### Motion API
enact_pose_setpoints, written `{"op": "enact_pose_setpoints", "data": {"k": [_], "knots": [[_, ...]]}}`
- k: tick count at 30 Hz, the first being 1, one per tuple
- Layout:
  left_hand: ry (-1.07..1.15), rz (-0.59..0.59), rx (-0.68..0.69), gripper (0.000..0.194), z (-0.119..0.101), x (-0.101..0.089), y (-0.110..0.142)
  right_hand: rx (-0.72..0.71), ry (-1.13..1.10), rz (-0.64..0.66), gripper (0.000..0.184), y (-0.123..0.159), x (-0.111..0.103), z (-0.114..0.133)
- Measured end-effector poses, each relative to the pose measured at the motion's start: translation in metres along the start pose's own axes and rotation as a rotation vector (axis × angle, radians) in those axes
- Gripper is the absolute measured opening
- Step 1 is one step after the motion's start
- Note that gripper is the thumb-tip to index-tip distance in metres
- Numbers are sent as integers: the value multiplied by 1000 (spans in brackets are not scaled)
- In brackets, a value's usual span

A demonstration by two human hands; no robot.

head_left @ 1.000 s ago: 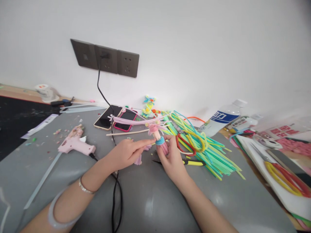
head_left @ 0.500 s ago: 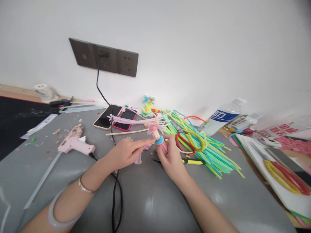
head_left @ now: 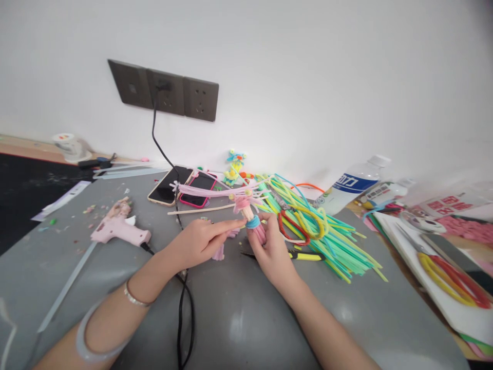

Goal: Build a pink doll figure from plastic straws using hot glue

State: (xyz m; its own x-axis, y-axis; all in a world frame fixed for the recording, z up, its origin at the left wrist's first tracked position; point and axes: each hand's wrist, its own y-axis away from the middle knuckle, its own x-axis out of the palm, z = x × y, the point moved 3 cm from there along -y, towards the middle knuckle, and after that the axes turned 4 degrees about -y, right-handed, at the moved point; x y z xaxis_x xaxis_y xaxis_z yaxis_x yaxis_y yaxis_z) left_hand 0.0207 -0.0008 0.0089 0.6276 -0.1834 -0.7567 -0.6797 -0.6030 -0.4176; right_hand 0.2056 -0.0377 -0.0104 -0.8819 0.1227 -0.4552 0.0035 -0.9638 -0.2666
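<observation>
"Pipe-cleaner figure (head_left: pixel 247 213), head view: where is it, and what has hold of it?"

"It is held over the middle of the table (head_left: pixel 239 318), between the near and back edges. The right hand (head_left: pixel 274 252) is closed round the lower pink strands, thumb against fingers. The left hand (head_left: pixel 202 241) has its index finger stretched out to the figure's side, by the blue band (head_left: pixel 252 222), the other fingers curled in. Whether it pinches anything small cannot be told."

"How is the present step best done?"

"It appears to be a light press or adjustment at the band. In my judgement the right grip should be firm just below it without crushing the strands, and the left fingertip should push gently, lest the soft body bend."

"Orientation?"

"Long axis tilted. The top, with two yellowish knobs (head_left: pixel 249 195), points toward the table's back edge, slightly left; the strands point toward the near edge, slightly right. Exact slope cannot be read from one view."

"Surroundings?"

"Yellow-and-black pliers (head_left: pixel 308 256) lie beside the right hand; loose pipe cleaners (head_left: pixel 346 254) lie toward the right edge, a pink glue gun (head_left: pixel 127 232) toward the left."
</observation>
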Motion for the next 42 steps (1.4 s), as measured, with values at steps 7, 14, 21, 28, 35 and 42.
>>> {"op": "enact_pose_setpoints", "data": {"k": [7,14,21,28,35,42], "knots": [[25,-28,21,40,-1,-1,0,39,-63,8,14,-2,1,0],[-8,-12,14,39,0,0,0,54,-90,55,14,1,3,-1],[-21,-5,7,39,2,2,0,44,-86,49,15,0,2,0],[-24,-1,0,40,-1,-1,0,24,-81,50,14,0,2,3],[-24,-15,11,39,-1,-1,1,55,-180,74,17,0,4,1],[29,-83,-28,39,-1,-5,0,180,-477,83,26,-5,7,-5]]}}
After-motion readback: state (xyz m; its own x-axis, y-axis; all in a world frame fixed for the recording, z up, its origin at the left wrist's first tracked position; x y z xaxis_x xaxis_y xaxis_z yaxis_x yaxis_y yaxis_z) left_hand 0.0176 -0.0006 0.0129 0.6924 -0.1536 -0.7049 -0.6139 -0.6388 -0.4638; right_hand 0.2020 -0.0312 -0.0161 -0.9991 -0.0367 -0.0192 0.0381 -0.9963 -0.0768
